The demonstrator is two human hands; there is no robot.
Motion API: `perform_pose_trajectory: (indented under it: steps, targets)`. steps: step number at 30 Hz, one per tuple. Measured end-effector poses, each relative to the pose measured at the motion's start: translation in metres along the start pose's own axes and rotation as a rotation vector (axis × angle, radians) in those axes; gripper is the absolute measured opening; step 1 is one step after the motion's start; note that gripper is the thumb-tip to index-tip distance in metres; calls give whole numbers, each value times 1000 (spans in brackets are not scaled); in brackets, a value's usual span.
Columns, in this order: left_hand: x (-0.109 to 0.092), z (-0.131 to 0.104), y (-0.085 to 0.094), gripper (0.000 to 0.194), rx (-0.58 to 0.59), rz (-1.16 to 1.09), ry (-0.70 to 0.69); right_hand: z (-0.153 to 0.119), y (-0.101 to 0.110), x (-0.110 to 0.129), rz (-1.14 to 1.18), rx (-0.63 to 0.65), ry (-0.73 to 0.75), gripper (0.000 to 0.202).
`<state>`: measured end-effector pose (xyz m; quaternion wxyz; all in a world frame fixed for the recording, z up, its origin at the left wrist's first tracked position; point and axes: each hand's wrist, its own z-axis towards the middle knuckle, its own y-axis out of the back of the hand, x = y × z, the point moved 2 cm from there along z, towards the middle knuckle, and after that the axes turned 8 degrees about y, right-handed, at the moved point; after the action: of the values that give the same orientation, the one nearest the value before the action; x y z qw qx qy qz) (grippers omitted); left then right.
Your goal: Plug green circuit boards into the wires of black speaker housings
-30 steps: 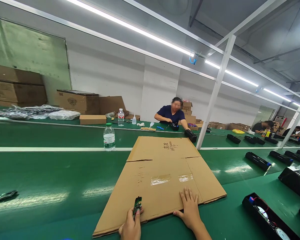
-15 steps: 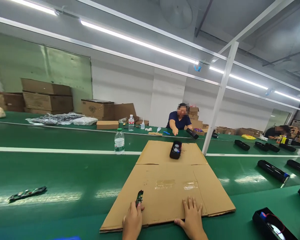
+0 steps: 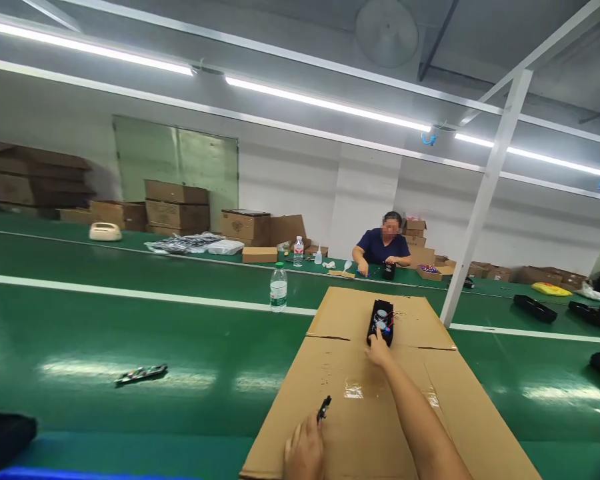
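Observation:
A small circuit board (image 3: 324,408) sticks up from the pinched fingers of my left hand (image 3: 305,448), above the near part of a flat cardboard sheet (image 3: 370,417). My right arm stretches forward over the sheet. At its end my right hand (image 3: 379,349) grips the near end of a black speaker housing (image 3: 387,311), one finger lying over the inside. Two round silvery parts and thin red wires show in this open housing; my hand covers its near edge. Another circuit board (image 3: 143,375) lies on the green belt to the left.
A water bottle (image 3: 279,288) with a green cap stands left of the sheet. Across the bench a co-worker (image 3: 383,248) handles a black part. A white post (image 3: 487,200) rises at the right. More black housings (image 3: 535,308) lie farther right.
My right hand has left the near edge of the cardboard and reached forward to the speaker housing. My view has swung left. The co-worker's arm has drawn back from the sheet.

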<state>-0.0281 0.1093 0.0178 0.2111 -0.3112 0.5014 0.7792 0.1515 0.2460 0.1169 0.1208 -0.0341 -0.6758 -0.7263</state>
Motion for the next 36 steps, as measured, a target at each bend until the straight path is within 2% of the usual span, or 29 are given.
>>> perform_pose_trajectory:
  steps: [2,4,6,9,11,13,15,17,21,24,26,30,33,36]
  targets:
    - [3,2,-3,31,-27,-35,13,15,-1,3,-11,13,-21,30]
    - [4,3,-5,30,-58,-85,41,13,-8,11,-31,13,-38,30]
    - [4,3,-7,29,-85,-148,82,-5,-18,21,-51,12,-35,29]
    - [5,3,-8,29,-102,-253,161,-50,-25,29,-55,37,55,25]
    - [5,2,-7,28,-95,-320,219,-79,-16,25,-33,46,153,21]
    - [6,3,-5,26,-78,-383,275,-100,3,14,-12,23,235,31]
    - [5,4,-1,23,-59,-440,326,-113,22,2,-12,-7,305,41]
    - [3,4,3,23,-41,-494,376,-121,31,-6,-31,-2,386,37]
    - [-5,4,14,23,-9,-606,456,-133,23,-6,-104,16,519,15]
    - [-10,9,24,23,23,-711,504,-153,17,1,-166,-3,585,7]
    - [-12,15,32,23,55,-796,538,-176,19,6,-197,9,633,2]
    - [-14,17,54,23,117,-976,626,-245,21,19,-224,37,666,17]
    - [-12,-6,77,17,164,-1081,706,-300,16,34,-209,-54,643,18]
    - [-12,-50,107,4,285,-1161,783,-342,9,50,-167,-194,667,28]
